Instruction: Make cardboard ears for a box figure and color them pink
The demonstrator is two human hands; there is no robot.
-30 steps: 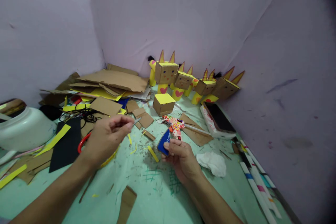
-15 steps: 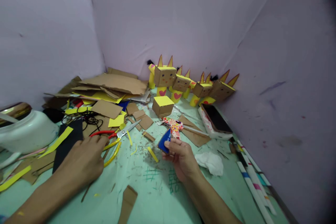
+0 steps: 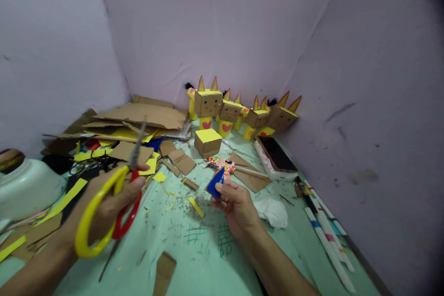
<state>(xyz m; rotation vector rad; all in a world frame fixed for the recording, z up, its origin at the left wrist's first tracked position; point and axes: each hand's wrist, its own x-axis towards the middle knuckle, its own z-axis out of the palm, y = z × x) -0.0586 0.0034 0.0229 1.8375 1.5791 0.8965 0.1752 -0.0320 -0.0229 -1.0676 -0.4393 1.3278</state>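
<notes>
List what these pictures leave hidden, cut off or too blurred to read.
- Scissors: blades blurred in the head view; open or closed cannot be told. The left hand covers part of the handles.
- Blue piece: lower part hidden by the right hand; its print is too small to read.
- White bowl: cut off by the left edge.
- Phone: dark screen shows nothing.

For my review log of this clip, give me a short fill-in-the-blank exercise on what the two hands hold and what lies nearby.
1. The left hand holds scissors with one red handle loop and one ____ loop.
2. The right hand pinches a small ____ piece of card.
3. The scissors' blades point ____, off the table.
4. The loose cardboard cube has a ____ top.

Missing words: yellow; blue; upward; yellow
</notes>
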